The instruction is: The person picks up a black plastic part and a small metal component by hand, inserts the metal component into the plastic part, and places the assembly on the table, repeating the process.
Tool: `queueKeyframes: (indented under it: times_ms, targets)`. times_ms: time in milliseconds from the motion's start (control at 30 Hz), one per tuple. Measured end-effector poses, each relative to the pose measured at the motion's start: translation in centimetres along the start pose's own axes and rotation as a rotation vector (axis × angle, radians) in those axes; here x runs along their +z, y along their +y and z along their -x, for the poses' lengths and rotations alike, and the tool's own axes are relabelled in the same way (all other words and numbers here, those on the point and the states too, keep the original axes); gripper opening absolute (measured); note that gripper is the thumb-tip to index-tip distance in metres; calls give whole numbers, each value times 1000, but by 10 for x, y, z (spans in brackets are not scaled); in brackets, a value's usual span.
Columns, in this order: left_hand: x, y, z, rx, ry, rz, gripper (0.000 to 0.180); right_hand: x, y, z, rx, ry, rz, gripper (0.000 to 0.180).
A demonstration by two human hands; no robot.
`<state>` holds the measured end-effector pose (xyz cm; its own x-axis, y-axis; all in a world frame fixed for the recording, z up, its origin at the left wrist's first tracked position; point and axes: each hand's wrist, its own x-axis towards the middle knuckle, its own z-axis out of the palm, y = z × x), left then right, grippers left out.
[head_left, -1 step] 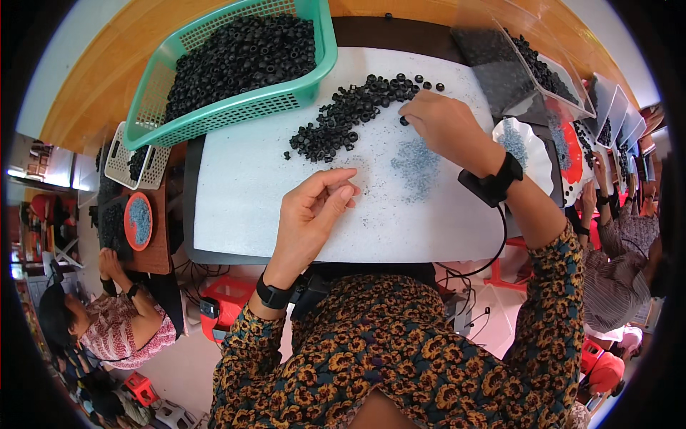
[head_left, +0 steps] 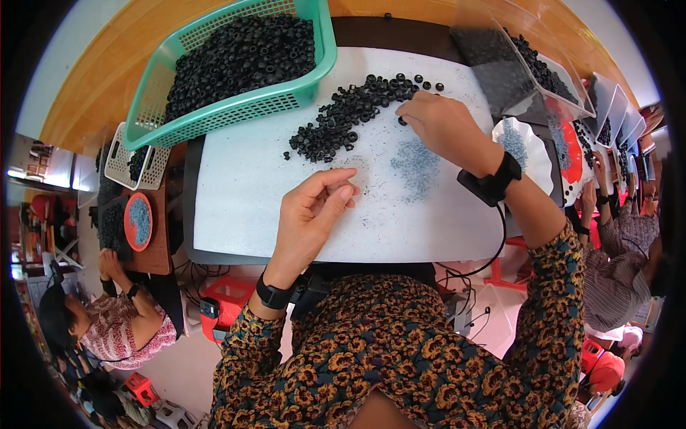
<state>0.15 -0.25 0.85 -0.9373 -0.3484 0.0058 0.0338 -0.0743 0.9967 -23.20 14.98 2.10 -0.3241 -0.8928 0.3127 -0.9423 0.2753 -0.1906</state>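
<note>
In the head view, sorting looks under way: the right hand [head_left: 446, 129], fingers curled narrow, touches the pile of black rings [head_left: 350, 118] at twelve o'clock on the white mat [head_left: 243, 193], while the left hand [head_left: 311, 214] pinches something unseen, so next calls for a precise single-ring pick.

Right hand's [head_left: 446, 129] fingertips behind knuckles; green basket [head_left: 236, 107] cropped at top.

Small black rings [head_left: 343, 118], loose heap, strewn diagonally across white mat
</note>
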Motion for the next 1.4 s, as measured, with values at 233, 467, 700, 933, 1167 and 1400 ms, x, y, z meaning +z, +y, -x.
queueKeyframes:
  times_ms: [233, 467, 700, 933, 1167, 1400]
  targets:
    - [0, -1, 0, 16, 3, 0, 26, -5, -16, -3, 1, -71, -56, 14]
    - [2, 3, -2, 210, 33, -100, 26, -45, -59, -1, 350, -318, -1026, 42]
    - [5, 13, -3, 277, -57, -182, 26, -40, -78, 8, 468, -485, -1428, 60]
    - [3, 2, 3, 244, 22, -38, 19, -20, -89, 15, 503, -374, -1532, 55]
    - [-4, 6, 11, 136, 71, -26, 22, -11, -95, 16, 539, -316, -1538, 45]
    - [-29, 1, 17, 95, 315, 35, 28, -11, -63, 13, 346, 86, -761, 16]
